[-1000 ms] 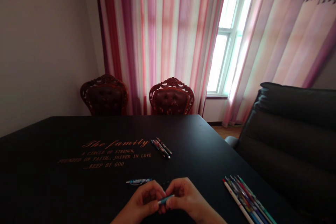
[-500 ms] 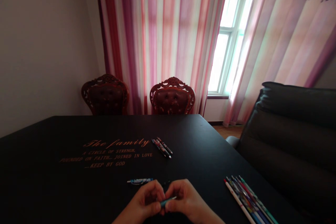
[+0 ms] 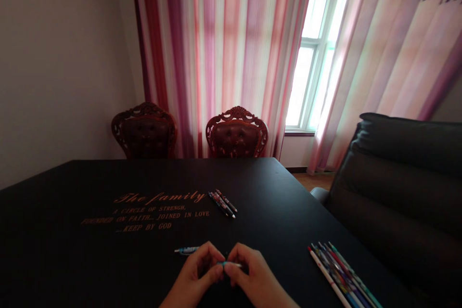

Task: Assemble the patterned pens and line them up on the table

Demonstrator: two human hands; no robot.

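Black table (image 3: 274, 211), orange lettering (image 3: 155, 211) on its left half. Left hand (image 3: 193, 269) and right hand (image 3: 254, 269): fingers curled, fingertips pressed together, both pinching a short teal pen (image 3: 229, 264) over the table, its white end pointing right. Blue-and-white pen (image 3: 186, 250) lying on the table, its right end just beside the left hand. Small group of patterned pens (image 3: 222, 203) lying side by side, farther out beyond the hands. Bundle of long pens (image 3: 342, 274), one white, the others mixed colours, lying slanted at right. Past the table: two carved red-brown chairs (image 3: 236, 132), striped pink curtains (image 3: 224, 57), window (image 3: 314, 57). Dark leather sofa (image 3: 397, 178) at right.
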